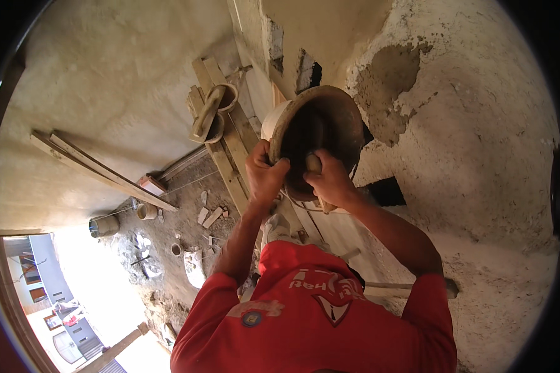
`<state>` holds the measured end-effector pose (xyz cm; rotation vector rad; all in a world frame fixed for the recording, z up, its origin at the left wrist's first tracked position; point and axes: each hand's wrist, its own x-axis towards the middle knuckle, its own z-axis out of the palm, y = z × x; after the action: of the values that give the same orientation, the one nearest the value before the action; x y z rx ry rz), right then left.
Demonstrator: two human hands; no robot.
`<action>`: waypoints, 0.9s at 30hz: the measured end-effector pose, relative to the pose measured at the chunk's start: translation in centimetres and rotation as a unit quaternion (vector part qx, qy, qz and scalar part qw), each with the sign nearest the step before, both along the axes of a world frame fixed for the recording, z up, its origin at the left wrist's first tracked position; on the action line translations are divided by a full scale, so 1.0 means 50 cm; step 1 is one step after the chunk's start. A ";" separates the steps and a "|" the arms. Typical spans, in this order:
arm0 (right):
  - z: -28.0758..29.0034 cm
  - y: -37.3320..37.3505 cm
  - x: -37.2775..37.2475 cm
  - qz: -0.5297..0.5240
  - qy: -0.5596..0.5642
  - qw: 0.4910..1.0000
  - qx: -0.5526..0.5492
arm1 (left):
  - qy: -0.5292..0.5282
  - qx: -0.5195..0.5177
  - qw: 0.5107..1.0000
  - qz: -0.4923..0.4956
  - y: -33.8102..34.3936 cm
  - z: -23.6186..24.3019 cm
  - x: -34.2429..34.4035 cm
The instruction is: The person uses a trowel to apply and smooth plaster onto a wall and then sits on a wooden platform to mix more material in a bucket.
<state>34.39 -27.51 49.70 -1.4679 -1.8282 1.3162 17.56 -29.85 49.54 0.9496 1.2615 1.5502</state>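
A mortar-caked bucket is held up in front of me, tipped so its dark inside faces me. My left hand is closed on the bucket's left rim, thumb over the edge. My right hand grips a short wooden tool at the bucket's mouth, over its lower inside; the far part of the tool is hidden or too dark to make out. My red-shirted body and legs are below the bucket.
Planks form a raised platform holding two small containers and a float. Boards lean on the left wall. The floor below has buckets and rubble. A patched plaster wall stands right; a bright doorway is lower left.
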 end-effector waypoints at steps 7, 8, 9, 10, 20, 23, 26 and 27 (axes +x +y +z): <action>0.111 0.031 0.079 0.385 -0.354 0.818 0.240 | 0.058 0.090 0.992 -0.063 0.061 0.011 -0.089; 0.137 0.036 0.092 0.421 -0.378 0.796 0.216 | 0.079 0.091 0.991 -0.063 0.058 0.016 -0.099; 0.163 0.034 0.099 0.378 -0.382 0.809 0.236 | 0.043 0.076 0.994 -0.065 0.049 0.026 -0.098; 0.193 0.030 0.113 0.332 -0.393 0.819 0.255 | 0.045 0.064 0.994 -0.072 0.048 0.024 -0.096; 0.113 -0.015 0.150 0.359 -0.443 0.781 0.255 | 0.030 0.054 0.991 -0.115 0.049 0.017 -0.053; 0.180 0.008 0.142 0.352 -0.433 0.793 0.243 | 0.069 0.047 0.989 -0.120 0.043 0.025 -0.039; 0.160 0.017 0.131 0.238 -0.463 0.795 0.311 | 0.137 0.061 0.983 -0.111 0.044 0.010 -0.021; 0.140 0.003 0.139 0.250 -0.455 0.799 0.303 | 0.125 0.046 0.985 -0.107 0.044 0.005 -0.016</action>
<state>41.32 -27.34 56.72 -1.3530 -3.0115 -0.0166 16.77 -27.63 49.81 1.3267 1.2213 1.3611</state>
